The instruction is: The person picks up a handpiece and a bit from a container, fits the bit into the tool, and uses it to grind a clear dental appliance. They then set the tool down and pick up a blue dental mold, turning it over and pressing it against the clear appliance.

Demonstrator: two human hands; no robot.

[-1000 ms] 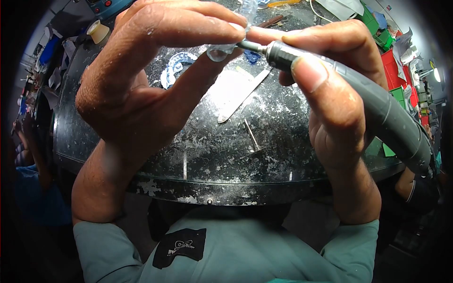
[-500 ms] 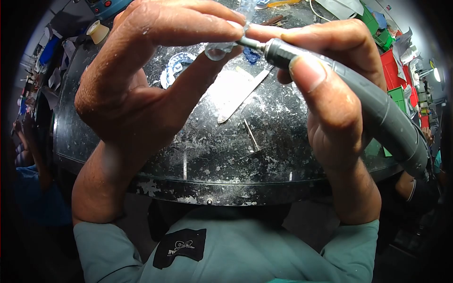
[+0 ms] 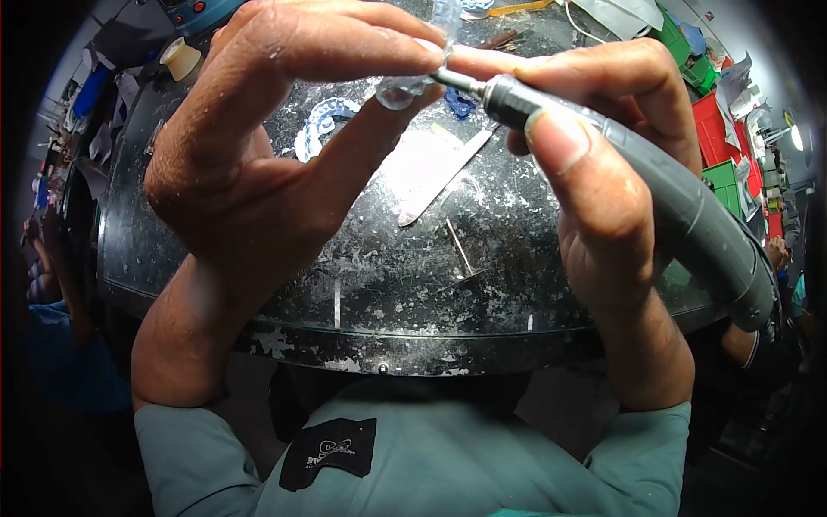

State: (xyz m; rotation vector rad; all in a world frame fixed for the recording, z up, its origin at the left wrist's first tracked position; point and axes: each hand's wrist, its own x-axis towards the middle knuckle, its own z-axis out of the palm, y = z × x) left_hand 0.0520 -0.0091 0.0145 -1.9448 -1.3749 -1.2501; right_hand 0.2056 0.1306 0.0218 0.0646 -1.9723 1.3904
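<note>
Where the left fingers (image 3: 362,53) pinch: one clear piece (image 3: 398,93), glossy, bumpy, above the desk (image 3: 388,289)
Right fingers (image 3: 562,145): wrapped around one grey handpiece (image 3: 642,164), also above the desk
Arches: one blue-and-white arch (image 3: 326,112), on the desk
Blades: one flat blade (image 3: 445,179), on the desk

My left hand (image 3: 258,146) arches with fingers and thumb pinched at the rotary handpiece's tip; my right hand (image 3: 612,155) curls around its body, thumb on top.

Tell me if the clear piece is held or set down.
Held: the left hand pinches the clear piece above the table, with the grey tool at it.
</note>
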